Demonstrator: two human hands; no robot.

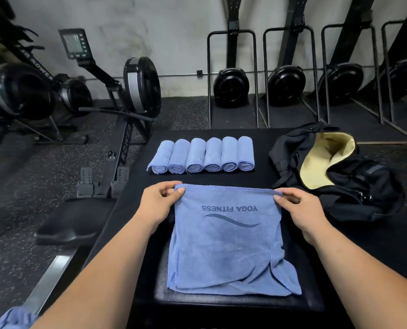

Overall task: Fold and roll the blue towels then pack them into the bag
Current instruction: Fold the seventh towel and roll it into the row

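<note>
Blue towel (226,245), head view: lies on the black surface (221,178), logo up. Left hand (159,203) and right hand (299,210) each pinch one far corner, fingers (171,185) curled over the hem, probably to hold the edge taut and square for folding. Six rolled towels (201,155) lie in a row just beyond the fingers; the open bag (290,153) sits right of the right-hand fingers, ready for packing. Rowing machines (138,84) stand along the grey wall (174,32) behind.

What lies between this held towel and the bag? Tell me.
Nothing visible. Only bare black surface separates the flat towel from the bag at right; the rolled towels lie ahead, off that route.
</note>
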